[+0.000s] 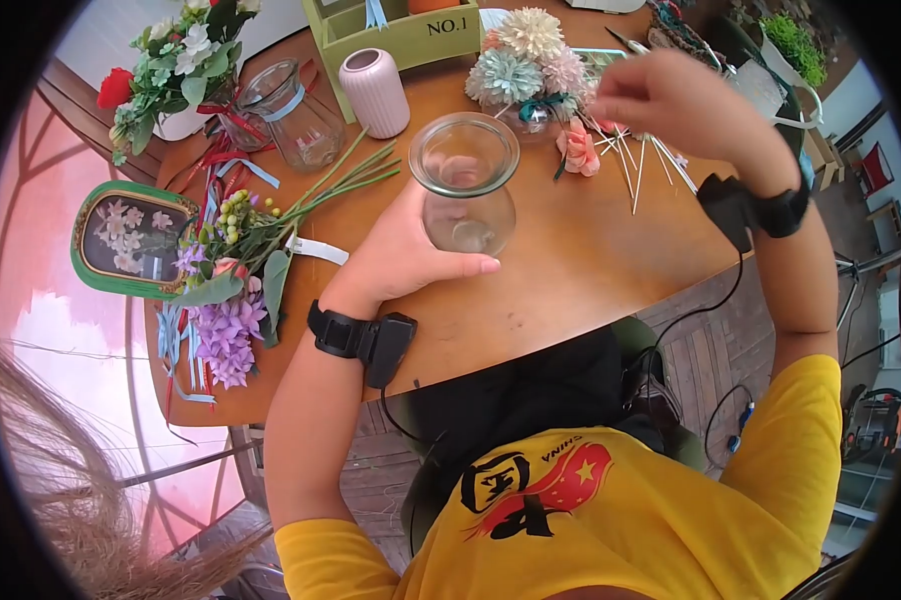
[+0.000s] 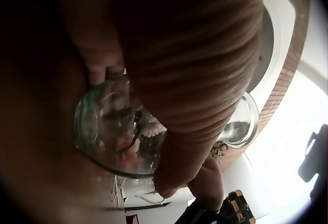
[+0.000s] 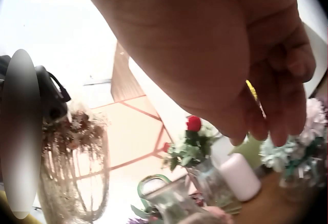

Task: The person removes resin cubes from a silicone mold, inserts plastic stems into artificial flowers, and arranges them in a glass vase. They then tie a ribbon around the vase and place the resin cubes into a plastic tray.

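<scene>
My left hand (image 1: 396, 245) grips a clear glass vase (image 1: 469, 222) with a flared rim, thumb along its near side and fingers behind it. In the left wrist view the glass fills the space beside the thumb. Over the right part of the table my right hand (image 1: 671, 105) is raised, blurred, with loosely bent fingers and nothing visible in them. Close by it are a bunch of pale pompom flowers (image 1: 531, 65) in a glass vase, a coral rose (image 1: 578, 148) and several white sticks (image 1: 636, 165).
A pink ribbed vase (image 1: 375, 93) and another glass vase (image 1: 301, 125) stand behind. Purple flowers (image 1: 229, 335) with long green stems lie left, beside a green-framed picture (image 1: 131, 238). A green wooden box (image 1: 401, 48) marks the back; the table's front edge (image 1: 571, 338) faces me.
</scene>
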`<state>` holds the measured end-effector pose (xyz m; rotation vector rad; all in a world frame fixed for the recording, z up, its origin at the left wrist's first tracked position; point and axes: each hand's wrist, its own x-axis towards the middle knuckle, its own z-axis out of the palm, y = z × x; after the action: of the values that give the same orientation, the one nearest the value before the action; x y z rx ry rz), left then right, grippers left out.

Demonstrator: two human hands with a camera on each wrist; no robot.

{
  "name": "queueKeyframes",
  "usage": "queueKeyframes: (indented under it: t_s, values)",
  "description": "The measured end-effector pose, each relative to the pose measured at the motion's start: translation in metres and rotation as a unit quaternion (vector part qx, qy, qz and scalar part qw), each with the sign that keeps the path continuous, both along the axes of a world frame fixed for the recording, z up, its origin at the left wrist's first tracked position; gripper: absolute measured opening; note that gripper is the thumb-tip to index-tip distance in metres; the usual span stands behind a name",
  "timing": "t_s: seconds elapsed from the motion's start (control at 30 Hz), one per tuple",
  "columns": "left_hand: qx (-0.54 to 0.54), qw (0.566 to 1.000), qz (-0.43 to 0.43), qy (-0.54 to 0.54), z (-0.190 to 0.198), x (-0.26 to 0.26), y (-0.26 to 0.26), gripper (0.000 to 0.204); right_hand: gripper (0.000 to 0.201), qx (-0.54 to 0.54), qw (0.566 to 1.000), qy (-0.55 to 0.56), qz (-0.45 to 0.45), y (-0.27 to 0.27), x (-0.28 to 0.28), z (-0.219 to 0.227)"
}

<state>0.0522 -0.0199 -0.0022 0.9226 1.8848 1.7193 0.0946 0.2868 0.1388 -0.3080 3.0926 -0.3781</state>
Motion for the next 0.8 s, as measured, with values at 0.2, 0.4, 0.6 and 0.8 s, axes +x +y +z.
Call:
queueKeyframes:
  t_s: [0.2,0.4,0.6,0.8]
  values:
    - [-0.007,1.0,-0.006,-0.006,0.002,0.002,0.002,0.105,0.024,0.081,0.993,0.008,-0.084,0.05,-0.012,-0.083]
    - [-0.014,1.0,-0.011,-0.024,0.002,0.002,0.002,0.106,0.02,0.074,0.991,0.088,-0.065,0.058,-0.03,-0.114]
    - [-0.014,1.0,-0.017,-0.014,0.001,0.0,0.002,0.107,0.017,0.001,0.993,0.049,-0.107,0.06,-0.037,-0.112]
    - [-0.012,0.999,-0.021,-0.022,0.005,0.002,0.001,0.108,0.013,-0.128,0.977,0.002,-0.17,0.061,-0.03,-0.087]
